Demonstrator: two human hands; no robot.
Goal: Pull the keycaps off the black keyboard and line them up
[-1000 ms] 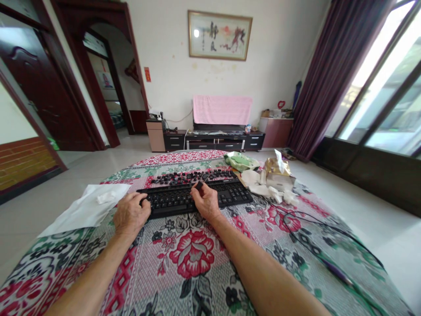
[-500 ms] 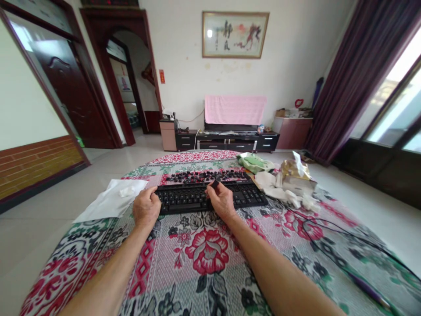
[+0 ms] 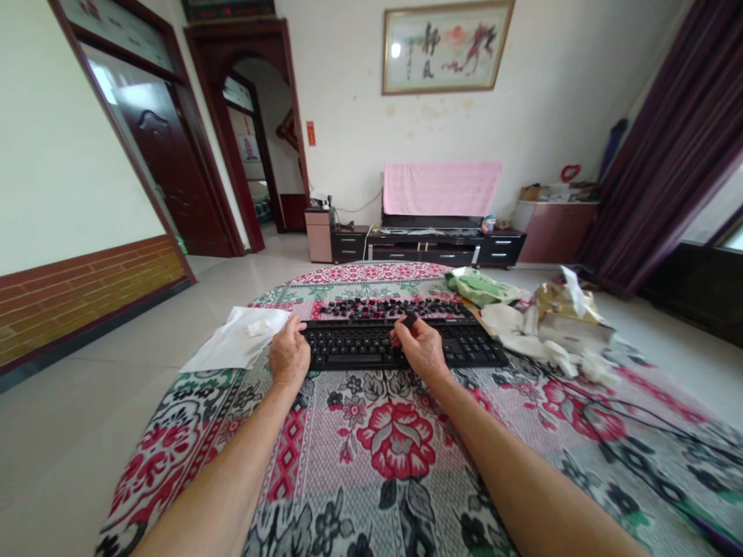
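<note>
A black keyboard lies across a table covered with a flowered cloth. Behind it runs a row of loose black keycaps. My left hand grips the keyboard's left end, fingers curled round its edge. My right hand rests on the middle of the keyboard and pinches a small black keycap between thumb and fingers.
A white paper sheet with a crumpled tissue lies left of the keyboard. On the right are a green cloth, crumpled tissues and a tissue box. A black cable trails over the cloth at right.
The camera has swung left, so everything sits further right in view. Both hands keep their places on the keyboard, the right still pinching the keycap.
</note>
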